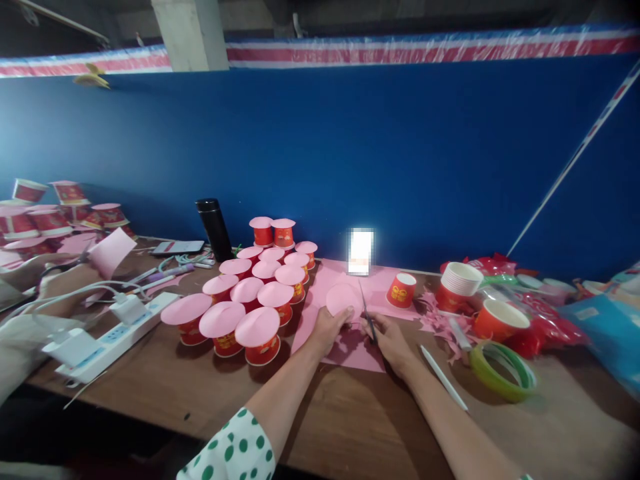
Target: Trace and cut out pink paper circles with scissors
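In the head view, my left hand (327,331) pinches a round pink paper disc (342,299) between thumb and fingers. My right hand (395,343) grips a pair of scissors (367,310), its dark blades pointing away from me, just right of the disc. Beneath both hands lie pink paper sheets (310,333). To the left stand several upturned red paper cups (263,353), each topped with a pink paper disc. Beyond my right hand, a red cup (401,291) stands upside down on the pink paper.
A co-worker's hands (70,287) hold scissors and pink paper at left, near a white power strip (120,337). A black bottle (214,230) stands behind the cups. At right are paper scraps (437,320), stacked cups (457,287), a tape roll (503,372) and a white pen (444,378).
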Demonstrator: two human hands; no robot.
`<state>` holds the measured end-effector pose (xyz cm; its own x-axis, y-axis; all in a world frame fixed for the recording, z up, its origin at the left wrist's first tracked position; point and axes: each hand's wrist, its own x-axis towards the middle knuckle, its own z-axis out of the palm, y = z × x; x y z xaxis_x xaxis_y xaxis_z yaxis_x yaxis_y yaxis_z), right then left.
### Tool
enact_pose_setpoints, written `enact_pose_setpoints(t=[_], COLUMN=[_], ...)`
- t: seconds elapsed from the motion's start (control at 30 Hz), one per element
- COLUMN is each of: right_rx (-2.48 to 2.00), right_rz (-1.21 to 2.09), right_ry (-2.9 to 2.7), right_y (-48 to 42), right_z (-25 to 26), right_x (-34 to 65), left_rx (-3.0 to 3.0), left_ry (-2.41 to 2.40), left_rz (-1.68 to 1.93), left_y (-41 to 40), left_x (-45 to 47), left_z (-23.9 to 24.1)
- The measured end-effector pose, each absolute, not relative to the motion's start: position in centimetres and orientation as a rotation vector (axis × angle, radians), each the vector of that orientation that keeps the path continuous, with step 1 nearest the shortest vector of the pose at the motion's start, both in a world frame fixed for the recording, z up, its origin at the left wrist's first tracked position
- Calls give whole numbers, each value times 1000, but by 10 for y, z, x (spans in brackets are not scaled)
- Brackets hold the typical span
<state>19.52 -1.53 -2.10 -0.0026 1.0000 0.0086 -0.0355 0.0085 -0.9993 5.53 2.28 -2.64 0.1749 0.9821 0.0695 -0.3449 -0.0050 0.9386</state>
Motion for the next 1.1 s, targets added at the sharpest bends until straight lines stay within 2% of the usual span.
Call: enact_pose_setpoints(t=[1.1], right_rx=[-1177], right_rz=[1219], right_ry=[-1231], right_y=[-17], right_z=[-21], right_x=[196], left_rx=[1050], left_ry=[803], left_rz=[1268], left_y=[20], left_x=[54], left_z=[-23])
